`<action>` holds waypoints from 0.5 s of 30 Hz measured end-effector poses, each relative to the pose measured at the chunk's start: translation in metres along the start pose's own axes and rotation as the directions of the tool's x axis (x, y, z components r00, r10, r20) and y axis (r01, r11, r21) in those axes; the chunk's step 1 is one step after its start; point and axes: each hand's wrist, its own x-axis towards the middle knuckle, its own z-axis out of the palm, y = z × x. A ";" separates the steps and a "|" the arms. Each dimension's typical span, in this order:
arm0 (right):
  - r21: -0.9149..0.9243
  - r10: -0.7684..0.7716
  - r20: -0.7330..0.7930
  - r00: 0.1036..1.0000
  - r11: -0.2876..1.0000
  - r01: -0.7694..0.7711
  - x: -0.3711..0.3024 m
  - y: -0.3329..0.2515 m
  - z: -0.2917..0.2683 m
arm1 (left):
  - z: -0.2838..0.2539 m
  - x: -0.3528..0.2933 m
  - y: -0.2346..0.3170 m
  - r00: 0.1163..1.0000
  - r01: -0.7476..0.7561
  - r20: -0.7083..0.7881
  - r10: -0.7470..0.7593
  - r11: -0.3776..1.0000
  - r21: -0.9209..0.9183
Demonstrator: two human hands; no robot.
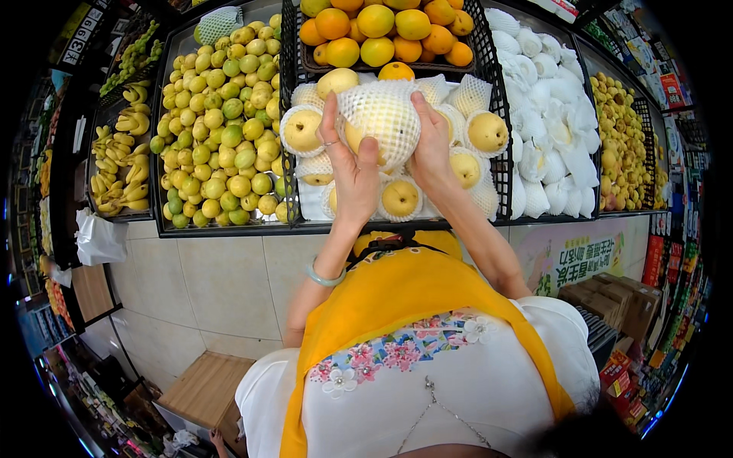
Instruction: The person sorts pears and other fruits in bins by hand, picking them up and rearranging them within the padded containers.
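Between my two hands is a large pale-yellow pear [382, 114] wrapped in a white foam net. My left hand [350, 169] grips its left side, the thumb pressed on the front and the fingers reaching up along the edge. My right hand [433, 149] cups the right side, fingertips near the top. Right under the held fruit lie several more netted pears, among them a pear [400, 198] just below and a pear [487, 132] to the right. A bare-topped pear [337, 81] sits just beyond my left fingers. A jade-like bangle [326, 278] circles my left wrist.
Oranges [376, 23] fill a dark basket behind the pears. Yellow-green round fruit [221, 130] is heaped at left, with bananas [122, 168] farther out. White-wrapped fruit [546, 122] lies at right. Black mesh dividers [495, 84] flank the pears. Cardboard boxes [611, 298] stand below right.
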 end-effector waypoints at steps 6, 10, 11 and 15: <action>0.008 -0.063 -0.092 0.994 0.998 0.064 0.009 0.000 -0.008 | -0.002 -0.005 0.021 0.937 0.349 0.140 -0.320 0.867 -0.356; 0.128 0.191 0.023 0.981 0.973 -0.192 0.008 -0.017 -0.002 | -0.002 -0.011 0.007 0.898 0.439 0.263 -0.354 0.768 -0.466; 0.182 0.291 0.083 0.953 0.936 -0.301 0.012 -0.017 -0.004 | -0.004 -0.010 0.008 0.874 0.484 0.287 -0.391 0.737 -0.472; 0.120 0.425 0.182 0.887 0.886 -0.449 0.009 -0.004 -0.018 | -0.007 -0.006 0.002 0.775 0.629 0.316 -0.547 0.618 -0.472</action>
